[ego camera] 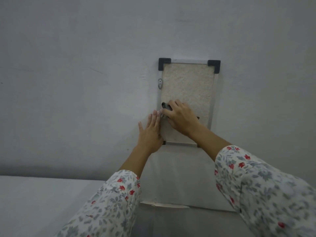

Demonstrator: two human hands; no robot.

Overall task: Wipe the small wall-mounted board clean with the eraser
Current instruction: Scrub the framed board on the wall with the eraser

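While we stand close to the pale grey wall (pixel 85 65), it fills nearly the whole view, with a lighter flat surface (pixel 42 199) running along its foot at eight o'clock. At six o'clock, below the board, a whitish sheet (pixel 179 177) lies flat against the wall, its lower edge curling slightly.

Our floral sleeves (pixel 266 189) enter from five and seven o'clock, both forearms bare.

Just right of centre hangs the small board (pixel 189 86), taller than wide, its speckled cream face set in a silver frame with dark caps (pixel 164 63) at the two upper corners. A small metal hook (pixel 160 83) sits on the wall touching the frame's left rail, at nine o'clock from the board's middle.

Our left hand (pixel 150 132) lies flat and unclenched, fingers together, palm against the wall and overlapping the board's lower left edge, gripping nothing. Our right hand (pixel 181 117) is clenched around the dark eraser (pixel 166 106) and pressed to the lower half of the board; only the eraser's dark end shows beyond the fingers (pixel 171 104), at ten o'clock from the knuckles, near the left rail. The left fingertips nearly meet the eraser; we cannot tell whether they touch.
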